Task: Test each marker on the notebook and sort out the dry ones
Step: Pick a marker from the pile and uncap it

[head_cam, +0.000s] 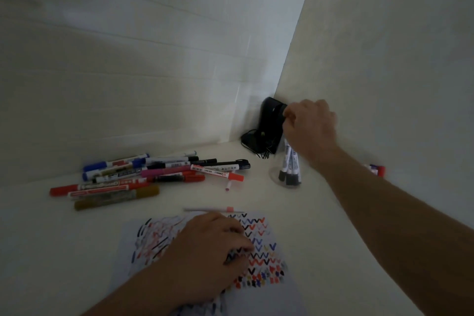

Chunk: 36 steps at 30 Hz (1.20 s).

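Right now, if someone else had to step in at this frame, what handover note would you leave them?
Left hand: rests on the notebook, steadying it; fingers blurred, whether they hold anything is unclear.
Right hand: reaches over the clear cup, fingers curled at the tops of the markers in the cup.
Marker pile: lies on the table to the left of the cup. One thin pen lies just above the notebook.
Done: many test strokes cover the page.
Left: which pile is tested or dry cannot be told.

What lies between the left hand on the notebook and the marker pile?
In the head view, one thin pen lies between the left hand and the marker pile; otherwise bare table.
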Available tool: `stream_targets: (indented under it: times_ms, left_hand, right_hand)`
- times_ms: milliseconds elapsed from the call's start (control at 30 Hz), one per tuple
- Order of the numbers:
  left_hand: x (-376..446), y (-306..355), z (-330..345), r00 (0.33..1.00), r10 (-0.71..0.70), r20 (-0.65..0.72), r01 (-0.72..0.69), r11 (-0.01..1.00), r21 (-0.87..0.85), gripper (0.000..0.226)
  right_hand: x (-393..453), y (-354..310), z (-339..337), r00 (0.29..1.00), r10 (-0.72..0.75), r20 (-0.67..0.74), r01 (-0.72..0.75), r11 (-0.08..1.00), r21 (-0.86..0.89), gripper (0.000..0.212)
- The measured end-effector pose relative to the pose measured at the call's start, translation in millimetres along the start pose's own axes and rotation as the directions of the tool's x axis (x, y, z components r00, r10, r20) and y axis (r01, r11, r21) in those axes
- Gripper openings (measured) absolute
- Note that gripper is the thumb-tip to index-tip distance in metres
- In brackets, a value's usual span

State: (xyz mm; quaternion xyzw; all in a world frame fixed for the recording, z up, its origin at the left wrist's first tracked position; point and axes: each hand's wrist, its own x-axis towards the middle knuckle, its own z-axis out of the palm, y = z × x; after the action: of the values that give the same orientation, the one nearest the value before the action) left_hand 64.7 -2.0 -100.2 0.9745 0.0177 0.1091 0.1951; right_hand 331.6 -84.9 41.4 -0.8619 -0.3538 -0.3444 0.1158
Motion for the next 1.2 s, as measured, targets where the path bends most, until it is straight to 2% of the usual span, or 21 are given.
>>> stream_targets:
  times_ms: [33,67,100,133,167,233,433,500,567,600,633,700,767,800,833,867,967,1033,1200]
  left_hand:
    - [0.0,0.7,-1.1,1.0,0.001,-0.005,-0.001,1.0,0.002,0.04]
    - [0.1,1.4,-2.2,1.0,0.003,-0.012,-0.003,1.0,0.001,0.039]
    - [0.0,2.0,-3.4,1.0,0.008,-0.02,-0.008,1.0,-0.002,0.039]
    - [0.3,2.2,-3.8,1.0,0.015,-0.025,-0.015,1.0,-0.005,0.038]
    - [0.7,1.7,-3.6,0.999,0.021,-0.029,-0.021,1.0,-0.01,0.038]
    - [0.6,0.7,-2.2,0.999,0.026,-0.03,-0.026,0.999,-0.023,0.039]
    - [1.8,-1.8,1.4,0.997,0.048,-0.066,-0.049,0.999,-0.008,0.037]
    - [2.1,-2.7,2.1,0.995,0.042,-0.093,-0.045,0.998,-0.04,0.034]
    - [1.7,-4.1,0.9,0.99,-0.014,-0.14,-0.003,0.993,-0.117,0.027]
    - [1.6,-4.1,-0.8,0.984,-0.076,-0.161,0.045,0.982,-0.184,0.021]
    - [1.7,-4.0,-2.9,0.972,-0.149,-0.18,0.097,0.958,-0.27,0.015]
    - [2.3,-3.0,-6.7,0.942,-0.263,-0.21,0.164,0.904,-0.396,0.026]
    - [1.3,-0.3,-9.1,0.944,-0.241,-0.226,0.14,0.911,-0.387,0.037]
    - [0.4,1.6,-9.0,0.957,-0.182,-0.226,0.099,0.937,-0.336,0.039]
    - [-0.8,3.7,-7.7,0.969,-0.111,-0.22,0.049,0.962,-0.269,0.037]
    - [-2.4,6.1,-5.7,0.977,-0.045,-0.206,0.002,0.979,-0.205,0.032]
    - [-6.4,11.4,0.5,0.976,0.054,-0.213,-0.081,0.989,-0.123,0.013]
    - [-9.6,14.3,1.5,0.97,0.069,-0.232,-0.097,0.989,-0.111,0.014]
    - [-13.7,22.0,-3.4,0.971,0.121,-0.205,-0.148,0.982,-0.121,0.015]
  right_hand:
    - [-7.1,-13.5,1.8,0.99,-0.127,-0.052,0.129,0.991,0.038,0.024]
    - [-15.7,-29.6,5.2,0.968,-0.248,-0.022,0.249,0.963,0.104,0.023]
    - [-24.9,-46.0,13.2,0.938,-0.334,0.088,0.315,0.932,0.181,0.022]
    - [-34.5,-62.0,23.4,0.897,-0.373,0.236,0.321,0.918,0.233,0.023]
    - [-42.4,-75.7,36.0,0.85,-0.372,0.373,0.3,0.924,0.239,0.026]
    - [-53.0,-93.2,59.6,0.794,-0.353,0.495,0.305,0.936,0.177,0.029]
    - [-63.9,-101.2,81.7,0.839,-0.263,0.476,0.196,0.963,0.187,0.025]
    - [-65.0,-97.5,69.1,0.85,-0.247,0.466,0.142,0.958,0.249,0.03]
    - [-69.9,-88.3,46.7,0.879,-0.186,0.439,0.001,0.922,0.387,0.031]
    - [-75.8,-82.7,33.2,0.886,-0.139,0.442,-0.11,0.864,0.492,0.026]
    - [-84.9,-76.0,21.0,0.874,-0.096,0.475,-0.243,0.761,0.601,0.019]
    - [-109.5,-62.8,-1.5,0.799,-0.133,0.586,-0.484,0.437,0.759,0.011]
    - [-137.4,-56.1,-14.9,0.73,-0.244,0.638,-0.645,0.061,0.762,0.02]
    - [-149.7,-56.5,-17.7,0.716,-0.269,0.644,-0.683,-0.081,0.726,0.024]
    - [-161.3,-58.2,-17.7,0.718,-0.272,0.641,-0.691,-0.169,0.703,0.027]
    - [-171.6,-60.7,-16.2,0.733,-0.256,0.63,-0.678,-0.213,0.703,0.03]
    - [-193.0,-66.2,-12.4,0.812,-0.181,0.555,-0.584,-0.231,0.778,0.037]
    - [-198.8,-67.4,-13.4,0.841,-0.178,0.511,-0.541,-0.25,0.803,0.041]
    - [-203.1,-67.1,-17.4,0.818,-0.206,0.537,-0.575,-0.267,0.773,0.045]
